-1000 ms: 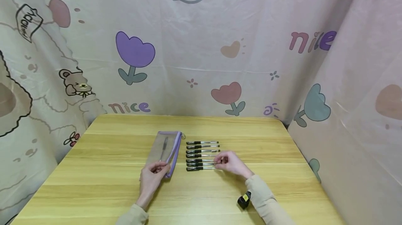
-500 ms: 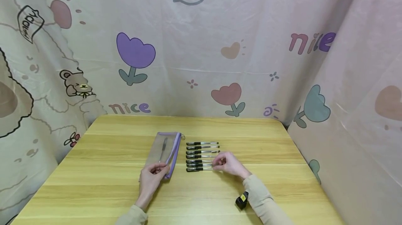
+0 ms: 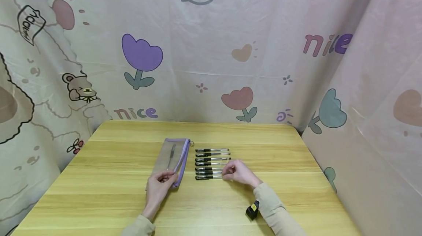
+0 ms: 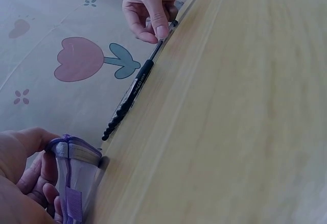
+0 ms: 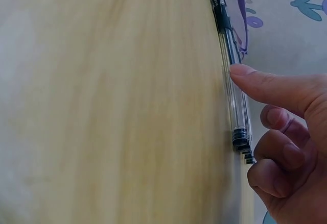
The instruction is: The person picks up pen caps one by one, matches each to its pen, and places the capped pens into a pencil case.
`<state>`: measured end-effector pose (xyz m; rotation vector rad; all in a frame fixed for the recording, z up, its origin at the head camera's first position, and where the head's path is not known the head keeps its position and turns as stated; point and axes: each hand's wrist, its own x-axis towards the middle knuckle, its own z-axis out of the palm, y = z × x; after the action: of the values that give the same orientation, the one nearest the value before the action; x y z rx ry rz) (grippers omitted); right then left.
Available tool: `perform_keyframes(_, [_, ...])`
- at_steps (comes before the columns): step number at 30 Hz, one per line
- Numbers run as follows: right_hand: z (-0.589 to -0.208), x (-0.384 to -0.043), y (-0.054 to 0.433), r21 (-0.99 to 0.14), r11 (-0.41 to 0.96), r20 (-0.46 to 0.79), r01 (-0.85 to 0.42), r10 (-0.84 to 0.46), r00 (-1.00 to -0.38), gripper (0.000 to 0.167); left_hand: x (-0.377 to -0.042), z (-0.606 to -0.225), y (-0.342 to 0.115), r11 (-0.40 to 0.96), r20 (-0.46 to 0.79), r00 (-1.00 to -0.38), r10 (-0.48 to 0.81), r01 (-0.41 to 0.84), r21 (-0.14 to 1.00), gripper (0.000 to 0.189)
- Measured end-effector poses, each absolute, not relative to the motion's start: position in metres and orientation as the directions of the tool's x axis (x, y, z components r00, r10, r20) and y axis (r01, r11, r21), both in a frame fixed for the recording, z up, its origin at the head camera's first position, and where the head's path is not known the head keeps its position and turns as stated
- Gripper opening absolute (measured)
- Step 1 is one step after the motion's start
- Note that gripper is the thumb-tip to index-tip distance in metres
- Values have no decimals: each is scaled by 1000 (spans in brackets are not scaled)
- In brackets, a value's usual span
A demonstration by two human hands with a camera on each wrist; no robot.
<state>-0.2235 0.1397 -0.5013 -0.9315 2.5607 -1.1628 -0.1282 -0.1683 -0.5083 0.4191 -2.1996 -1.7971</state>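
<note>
we see the right hand [image 3: 241, 173] shifted only slightly leftward along the pens [image 3: 202, 164] over the last second, while the left hand [image 3: 159, 188] stays where it was. all seven pens in the row look unmoved on the worktop [image 3: 99, 177], dark ends towards the left, so we judge this to be a small adjustment at the front of the row rather than a lift. the right fingers are narrow: thumb and forefinger appear to pinch the clear barrel of a pen near the front, though we cannot tell how firmly, or whether a neighbour is caught too. the left fingers hold the near end of the pencil case [image 3: 162, 161], which lies just left of the row, its purple-edged mouth seemingly parted. through its side we make out another pen [image 3: 173, 152], apparently inside.
</note>
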Motion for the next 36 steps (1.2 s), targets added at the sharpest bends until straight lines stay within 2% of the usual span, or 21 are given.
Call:
perform_keyframes(10, [-502,-222,138,-718,529,69,-453,-593,-802,12,-128,-509,-169,196,7,-922,-388,-75,978,28])
perform_keyframes(36, [-501,-221,136,-682,527,115,-506,-606,-787,8,-129,-510,-170,198,10,-925,-380,-71,978,29])
